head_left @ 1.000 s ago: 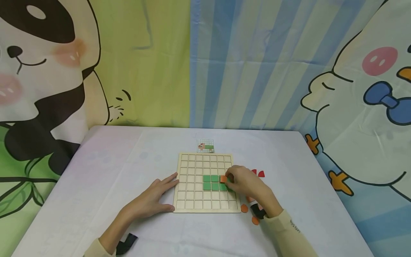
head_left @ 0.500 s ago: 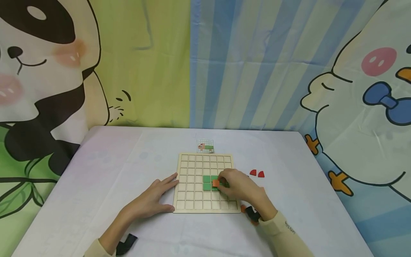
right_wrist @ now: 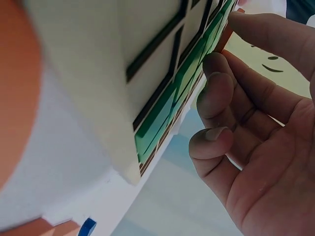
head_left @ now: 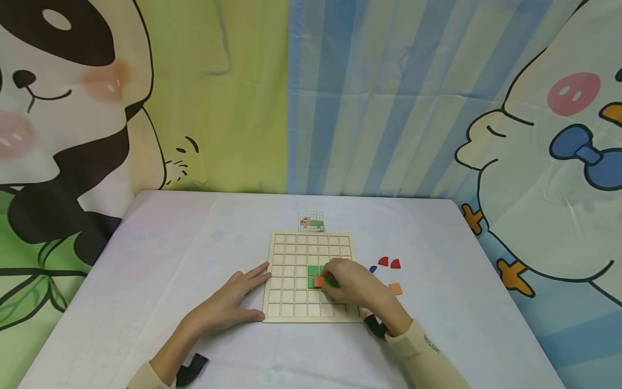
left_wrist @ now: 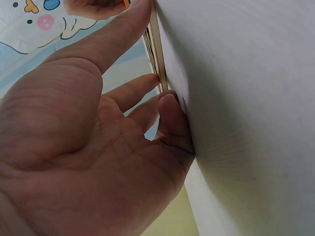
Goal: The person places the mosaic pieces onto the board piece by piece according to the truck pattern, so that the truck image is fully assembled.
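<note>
A wooden grid board (head_left: pixel 288 295) lies flat on the table. My left hand (head_left: pixel 232 300) rests at its left edge, fingers extended, thumb near the lower left corner. In the left wrist view, fingers (left_wrist: pixel 133 91) touch the board's side. My right hand (head_left: pixel 355 283) pinches an orange square tile (head_left: pixel 319 281) between thumb and index finger, over the left part of a block of green tiles (head_left: pixel 311 269). In the right wrist view the orange tile (right_wrist: pixel 225 37) stands tilted at the green tiles (right_wrist: pixel 157 115). The right hand hides the right part of the green block.
A small card with a gridded colour picture (head_left: pixel 311 221) lies just beyond the board. Right of the board are two red pieces (head_left: pixel 383 261), a blue piece (head_left: pixel 373 269) and an orange square (head_left: pixel 396 288). A patterned curtain (head_left: pixel 359 108) hangs behind the table.
My right hand has moved left and slightly toward me across the green tiles with the orange tile, uncovering the blue piece and orange square on the right. The left hand has stayed put.
</note>
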`<state>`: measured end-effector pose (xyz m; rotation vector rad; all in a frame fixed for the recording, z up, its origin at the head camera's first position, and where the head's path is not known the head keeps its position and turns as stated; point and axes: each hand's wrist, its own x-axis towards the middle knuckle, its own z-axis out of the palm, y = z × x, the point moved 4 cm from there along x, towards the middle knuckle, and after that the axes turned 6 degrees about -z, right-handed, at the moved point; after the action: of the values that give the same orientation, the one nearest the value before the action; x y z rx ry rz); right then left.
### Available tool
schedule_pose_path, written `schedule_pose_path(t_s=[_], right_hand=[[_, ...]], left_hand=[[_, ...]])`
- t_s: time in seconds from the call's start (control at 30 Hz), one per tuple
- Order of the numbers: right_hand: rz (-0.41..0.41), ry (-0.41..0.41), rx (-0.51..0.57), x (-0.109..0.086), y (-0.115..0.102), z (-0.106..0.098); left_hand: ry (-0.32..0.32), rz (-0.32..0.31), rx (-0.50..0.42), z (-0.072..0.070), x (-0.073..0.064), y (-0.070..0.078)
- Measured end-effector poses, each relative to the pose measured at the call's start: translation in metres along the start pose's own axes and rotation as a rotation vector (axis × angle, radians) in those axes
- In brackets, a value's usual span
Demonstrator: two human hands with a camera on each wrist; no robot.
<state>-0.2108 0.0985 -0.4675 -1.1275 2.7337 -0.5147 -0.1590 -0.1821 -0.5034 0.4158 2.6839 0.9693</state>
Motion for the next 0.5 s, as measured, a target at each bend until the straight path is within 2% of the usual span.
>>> schedule_pose_path(t_s=[0.5], right_hand=[[-0.017, -0.021, -0.033, 0.0092, -0.0107, 0.0041]], left_hand=[[0.0, -0.001, 0.009, 0.0005, 0.0, 0.0007]])
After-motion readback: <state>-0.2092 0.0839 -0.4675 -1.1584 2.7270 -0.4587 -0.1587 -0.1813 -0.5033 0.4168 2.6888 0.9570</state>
